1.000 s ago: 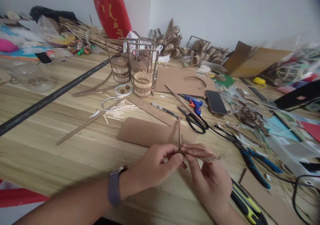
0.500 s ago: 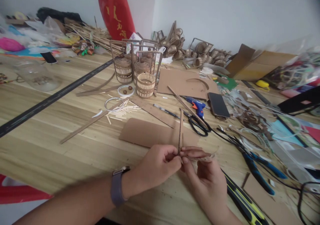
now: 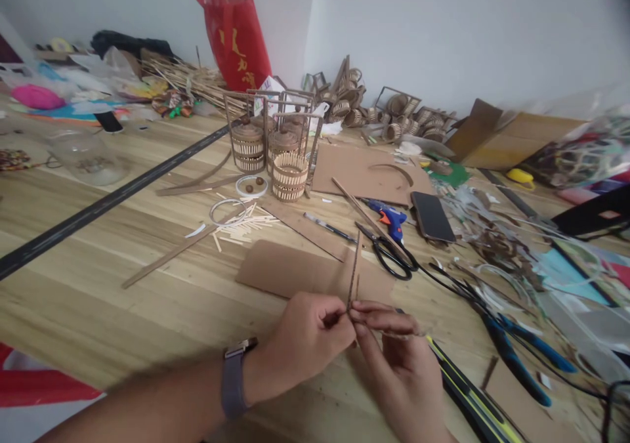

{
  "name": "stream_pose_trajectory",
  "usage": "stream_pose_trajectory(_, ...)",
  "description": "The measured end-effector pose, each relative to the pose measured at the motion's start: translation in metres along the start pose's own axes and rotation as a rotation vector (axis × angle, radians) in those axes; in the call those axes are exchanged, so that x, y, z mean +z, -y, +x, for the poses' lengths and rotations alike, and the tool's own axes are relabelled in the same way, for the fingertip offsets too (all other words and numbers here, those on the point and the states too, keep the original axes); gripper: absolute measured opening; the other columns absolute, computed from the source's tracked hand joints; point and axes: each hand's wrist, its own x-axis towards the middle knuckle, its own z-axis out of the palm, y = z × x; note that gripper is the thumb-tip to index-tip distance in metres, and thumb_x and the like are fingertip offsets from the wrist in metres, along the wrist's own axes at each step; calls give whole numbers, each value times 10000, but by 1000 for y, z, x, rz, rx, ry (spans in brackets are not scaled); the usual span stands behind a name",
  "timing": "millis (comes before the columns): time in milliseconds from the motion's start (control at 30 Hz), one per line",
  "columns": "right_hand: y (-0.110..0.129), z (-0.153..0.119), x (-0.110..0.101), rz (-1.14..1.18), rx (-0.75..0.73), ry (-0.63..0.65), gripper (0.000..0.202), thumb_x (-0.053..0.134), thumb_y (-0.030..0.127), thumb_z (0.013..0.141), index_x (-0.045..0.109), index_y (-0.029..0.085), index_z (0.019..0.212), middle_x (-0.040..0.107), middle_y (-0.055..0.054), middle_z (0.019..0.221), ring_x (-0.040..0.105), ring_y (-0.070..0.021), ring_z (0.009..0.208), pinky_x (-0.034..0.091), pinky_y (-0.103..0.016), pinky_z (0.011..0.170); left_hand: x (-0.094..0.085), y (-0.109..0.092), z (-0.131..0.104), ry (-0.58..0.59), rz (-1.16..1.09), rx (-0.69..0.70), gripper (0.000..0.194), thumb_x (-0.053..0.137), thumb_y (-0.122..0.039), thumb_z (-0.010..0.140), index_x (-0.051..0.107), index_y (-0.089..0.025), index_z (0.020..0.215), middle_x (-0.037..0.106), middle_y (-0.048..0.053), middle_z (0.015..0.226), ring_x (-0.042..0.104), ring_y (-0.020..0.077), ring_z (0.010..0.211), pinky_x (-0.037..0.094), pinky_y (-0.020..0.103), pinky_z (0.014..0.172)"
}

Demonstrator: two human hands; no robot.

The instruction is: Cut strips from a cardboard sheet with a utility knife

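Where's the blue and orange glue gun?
In the head view, the glue gun lies right of centre, beyond the black scissors and left of the black phone.

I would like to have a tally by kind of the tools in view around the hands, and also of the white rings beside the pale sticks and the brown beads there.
Glue gun: 1
Scissors: 1 pair
Pen: 1
Pliers: 1 pair
Cutter: 1
White rings: 2
Brown beads: 2
Total: 9
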Motion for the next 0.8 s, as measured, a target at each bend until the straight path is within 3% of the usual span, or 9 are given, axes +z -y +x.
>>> stream_pose_trajectory(200,11,7,1,97,22,-24,164,659,116,863,616,267,907,724,-3,862,706,-136,923,590,-238,787,-1,4,0,-17,84,64,274,485,-262,757,396,-182,511,362,-45,495,349,86,511,206,236,479)
stream_pose_trajectory(367,14,10,-1,241,150,-68,107,698,150,850,656,246,869,740,-31,857,734,-179,886,620,-286,748,-2,1,-1,-22,97,74,308,487,-270,781,410,-181,497,415,-35,484,391,86,494,227,233,481)
stream_pose_trajectory(533,12,11,-4,327,266,-87,94,710,174,857,661,251,883,748,-30,897,735,-159,877,611,-244,721,-5,-2,-1,28,110,91,300,487,-254,788,501,-169,501,475,-19,508,447,95,523,281,221,505)
stream_pose_trajectory(633,13,12,-5,338,250,-93,96,709,176,858,649,249,877,740,-30,879,729,-159,848,604,-239,683,-6,-2,-1,63,93,71,281,496,-247,801,569,-158,545,512,-13,536,469,102,549,304,215,519)
stream_pose_trajectory(800,13,12,-4,224,108,-93,141,680,137,864,620,261,893,700,-22,866,696,-161,905,591,-273,748,-6,-5,1,150,-51,1,220,506,-275,857,622,-147,721,559,-20,641,472,99,598,322,190,525)
